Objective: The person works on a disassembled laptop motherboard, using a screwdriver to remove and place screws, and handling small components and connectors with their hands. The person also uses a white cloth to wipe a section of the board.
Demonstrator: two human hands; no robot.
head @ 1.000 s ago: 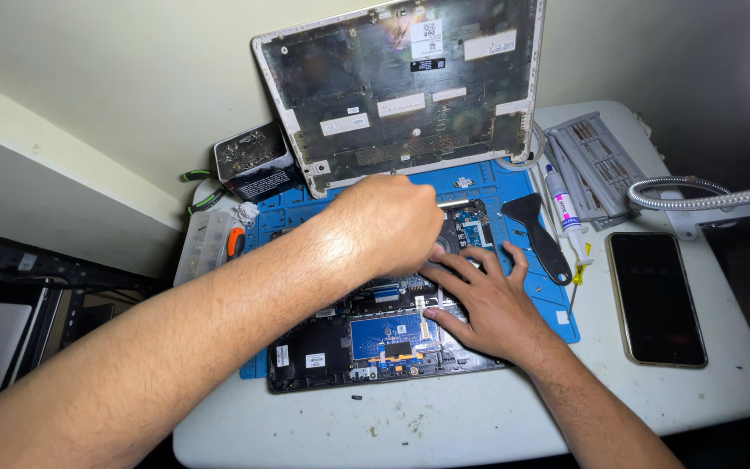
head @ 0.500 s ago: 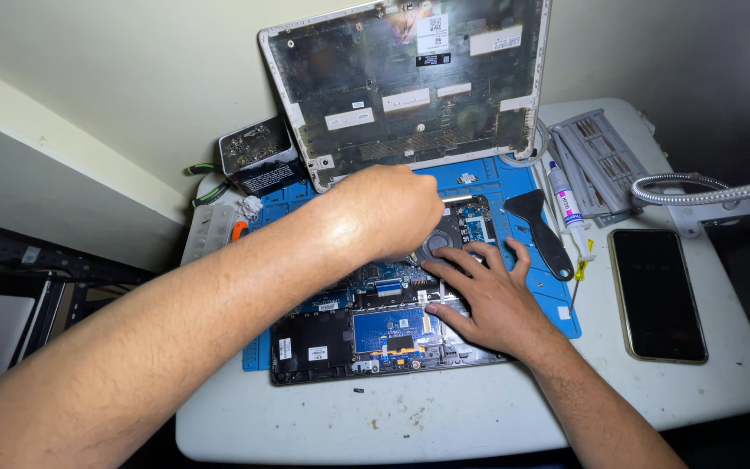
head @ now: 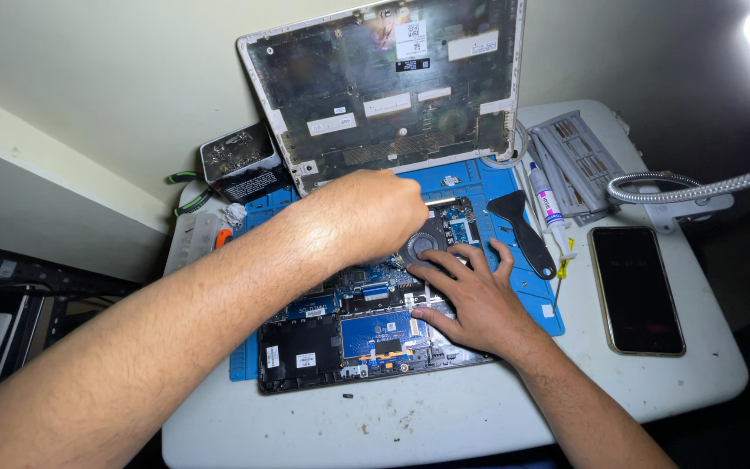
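Compared with a moment ago the left hand has drawn a little further over the opened laptop, and the right hand has barely shifted. The left hand is curled into a loose fist above the board beside the round black fan; whether it pinches anything I cannot tell from here. The right hand lies open, fingers spread flat on the board just right of the fan. The laptop sits on one blue ribbed mat on the white round-edged tabletop. One bottom cover, grey metal inside with a white rim, leans against the wall behind. To the right there is one black plastic pry tool, one slim white tube, one grey bit tray, and one dark glassy phone. A ribbed metal gooseneck curves in from the right. At the left, one small open tin holds metal bits.
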